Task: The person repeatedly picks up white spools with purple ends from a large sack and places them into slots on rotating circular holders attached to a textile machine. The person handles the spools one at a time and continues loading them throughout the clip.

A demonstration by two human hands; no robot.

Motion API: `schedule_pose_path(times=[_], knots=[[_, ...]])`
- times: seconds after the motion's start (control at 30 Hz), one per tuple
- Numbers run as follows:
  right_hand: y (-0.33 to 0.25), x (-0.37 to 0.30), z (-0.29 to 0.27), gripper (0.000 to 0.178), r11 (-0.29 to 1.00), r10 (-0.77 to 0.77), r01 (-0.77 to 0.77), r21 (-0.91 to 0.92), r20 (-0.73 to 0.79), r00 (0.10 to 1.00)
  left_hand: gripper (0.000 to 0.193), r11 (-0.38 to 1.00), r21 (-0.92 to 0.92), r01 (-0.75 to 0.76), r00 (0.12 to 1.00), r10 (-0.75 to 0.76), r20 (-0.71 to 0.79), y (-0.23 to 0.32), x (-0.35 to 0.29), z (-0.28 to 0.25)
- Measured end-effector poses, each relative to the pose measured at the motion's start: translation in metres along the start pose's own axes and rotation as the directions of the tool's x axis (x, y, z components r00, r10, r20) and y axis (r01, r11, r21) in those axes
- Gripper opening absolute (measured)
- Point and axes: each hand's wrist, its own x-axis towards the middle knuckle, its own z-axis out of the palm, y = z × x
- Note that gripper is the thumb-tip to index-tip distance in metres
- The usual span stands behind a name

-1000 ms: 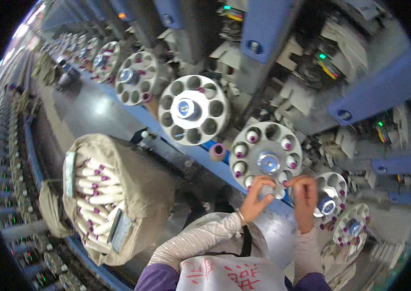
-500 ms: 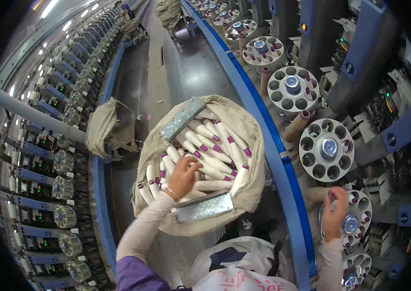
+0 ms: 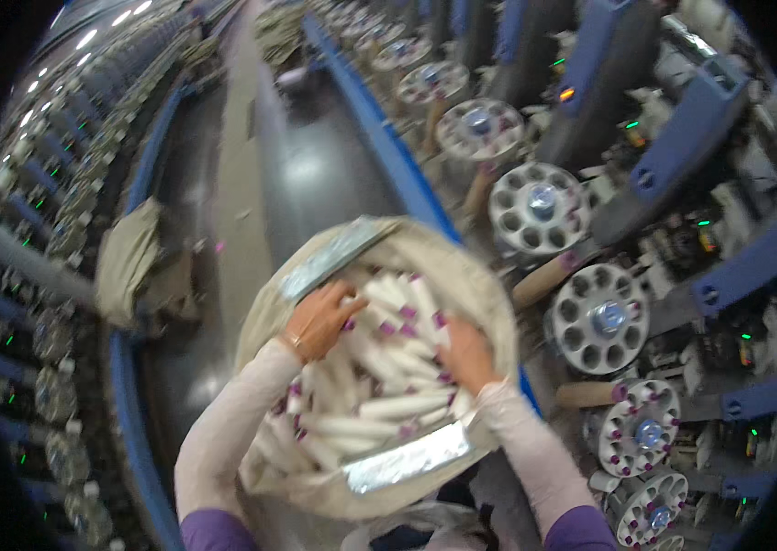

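A round cream cloth sack (image 3: 264, 317) holds a pile of white yarn bobbins (image 3: 379, 363) with purple ends. At the pile's far left, my left hand (image 3: 315, 323) is closed, fingers curled round a bobbin whose purple end shows beneath the fingertips. My right hand (image 3: 468, 354) reaches into the pile's right side, its fingers closed about a bobbin near the sack wall; blur softens the grip. A metal plate (image 3: 333, 257) lies along the sack's far rim, and another metal plate (image 3: 407, 456) along its near rim.
On the right, round white bobbin magazines (image 3: 599, 319) line a winding machine, several with purple-ended bobbins in their holes. A blue rail (image 3: 374, 138) borders the aisle. At left stands a cloth-draped cart (image 3: 131, 262); another machine row (image 3: 58, 367) runs beyond it.
My right hand has left the magazine at the right and come into the sack. My left hand has shifted to the pile's far left. The view has turned and tilted.
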Motion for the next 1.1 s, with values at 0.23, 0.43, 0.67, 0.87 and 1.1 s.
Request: schedule_pose_path(times=[0.23,0.43,0.67,0.87,1.1], knots=[[-0.027,-0.040,-0.066,0.032,0.581,-0.114,-0.052,0.812,0.144,0.983,0.058,0.923,0.267,-0.276,0.878,0.128,0.461,-0.005,0.040,0.028],[0.011,-0.082,-0.127,0.046,-0.640,0.095,0.045,0.767,0.021,0.995,0.043,0.827,0.150,-0.542,0.709,0.353,0.610,0.001,0.035,0.011],[0.060,-0.135,-0.172,0.083,-0.502,-0.027,-0.213,0.838,0.230,0.973,0.045,0.531,-0.828,0.181,0.981,-0.152,0.117,0.068,0.093,-0.072],[0.077,-0.148,-0.224,0.093,0.008,0.073,-0.369,0.930,0.367,0.927,0.064,0.028,-0.999,0.046,0.996,0.074,0.048,0.208,0.144,-0.046],[0.129,-0.130,-0.265,0.063,0.823,0.007,-0.188,0.535,0.321,0.947,0.051,-0.052,-0.997,0.062,0.984,0.172,0.052,0.341,0.154,0.045]])
